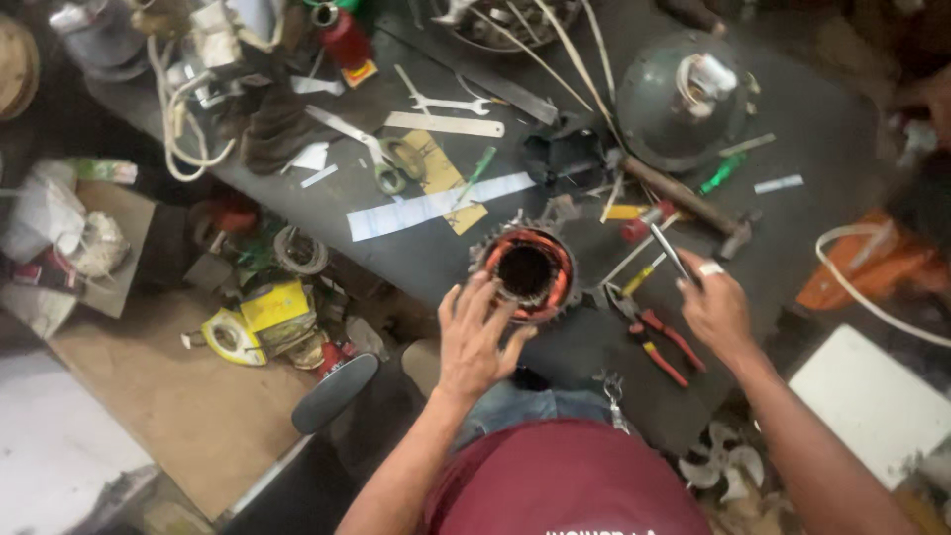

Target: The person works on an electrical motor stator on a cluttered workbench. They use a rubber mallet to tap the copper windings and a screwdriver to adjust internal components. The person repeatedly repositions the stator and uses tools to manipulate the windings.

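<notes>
Left hand: our left hand (478,340), fingers spread loose, touches the round copper-wound motor stator (526,271) at the dark tabletop's (416,253) near edge.
Right hand: our right hand (715,309) pinches a thin metal rod (671,253) above red-handled pliers (662,342).

two bare hands, both reaching forward

left hand (477,337) spread wide, fingers fanned and slightly curled — palm down. right hand (715,309) angled outward, fingers pinched in a closed grip; a pale band on one finger — both forearms extended.

glossy copper-wound stator (526,269), matt dark table (812,129)
</notes>
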